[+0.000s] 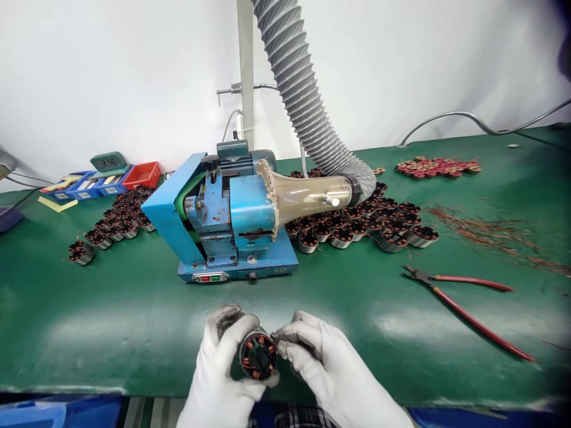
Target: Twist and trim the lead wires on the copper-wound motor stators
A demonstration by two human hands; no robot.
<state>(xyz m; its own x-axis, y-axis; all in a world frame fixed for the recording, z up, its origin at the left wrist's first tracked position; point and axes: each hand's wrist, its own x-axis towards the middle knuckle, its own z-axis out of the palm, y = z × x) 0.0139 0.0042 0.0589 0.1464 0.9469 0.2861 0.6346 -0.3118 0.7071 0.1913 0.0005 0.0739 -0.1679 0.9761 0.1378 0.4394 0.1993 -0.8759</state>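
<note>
In white gloves with greyed fingertips, both of my hands are over the front edge of the green table. My left hand [216,371] is wrapped round a motor stator [258,356], a short metal cylinder with copper windings and a black core, its open end turned up towards me. At the stator's right rim, my right hand [323,359] has its thumb and fingers pinched together. Whatever lies between those fingertips is too small to make out. Behind both hands stands a blue belt-driven machine [254,208].
A grey ribbed hose [307,89] joins the machine's clear funnel [307,199]. Stators stand in groups left [127,220] and right [392,229] of it. Red-handled cutters [468,303], copper wire scraps [495,235] and reddish rings [437,167] lie to the right.
</note>
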